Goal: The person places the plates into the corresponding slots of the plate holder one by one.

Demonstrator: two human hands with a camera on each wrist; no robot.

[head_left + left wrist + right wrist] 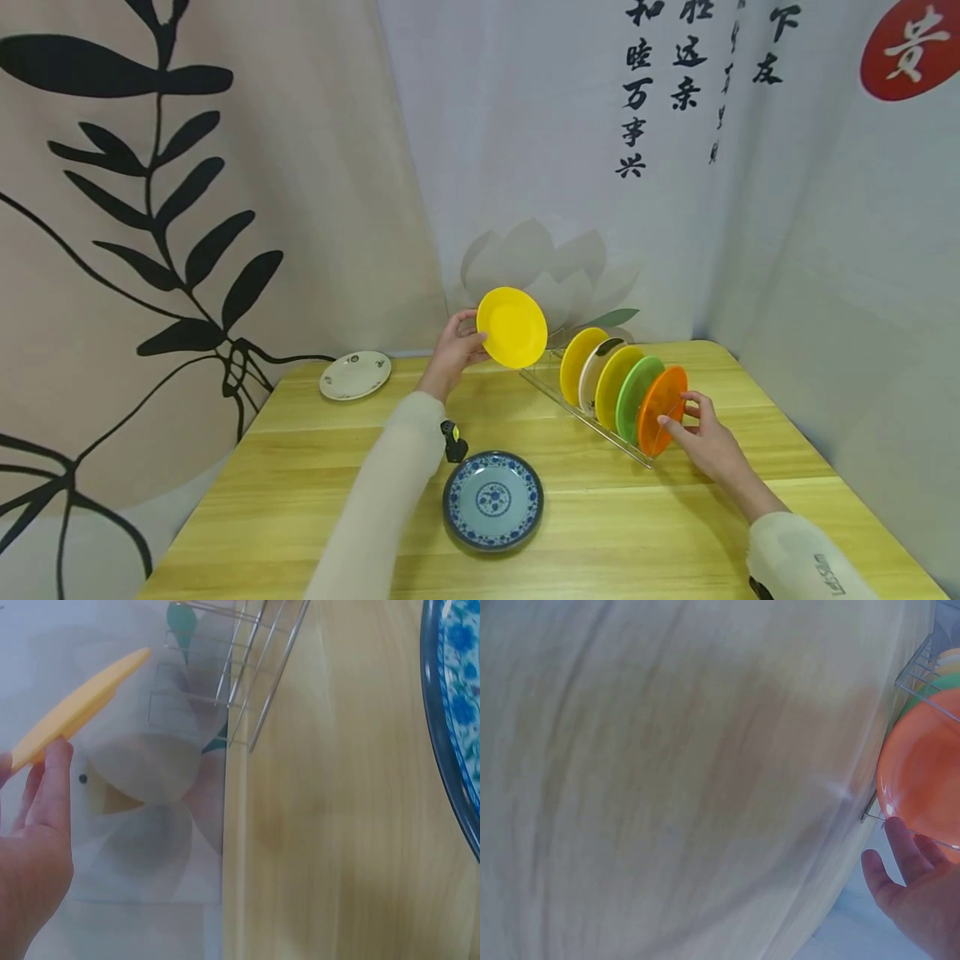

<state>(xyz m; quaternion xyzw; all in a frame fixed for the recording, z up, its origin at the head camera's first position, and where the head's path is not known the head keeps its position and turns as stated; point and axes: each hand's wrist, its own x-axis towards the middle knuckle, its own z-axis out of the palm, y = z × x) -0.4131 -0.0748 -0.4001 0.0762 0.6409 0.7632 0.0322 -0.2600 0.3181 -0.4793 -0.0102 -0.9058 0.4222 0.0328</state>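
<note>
My left hand (454, 354) pinches the rim of a yellow plate (512, 327) and holds it up, face toward me, by the far left end of a wire dish rack (555, 393). In the left wrist view the same plate (79, 705) shows edge-on, fingers under its rim. My right hand (708, 446) is at the near right end of the rack, its extended fingers touching around the edge of an orange plate (660, 417). Right behind that stand a green plate (637, 392), a yellow one (611, 392), a white one (592, 379) and another yellow one (576, 362), all upright.
On the wooden table (300, 500) a blue-patterned plate (492, 500) with a dark rim lies in front of the rack, near my left forearm. A small white plate (356, 375) lies at the back left corner. Printed cloth (525, 125) hangs behind the table and along its right side.
</note>
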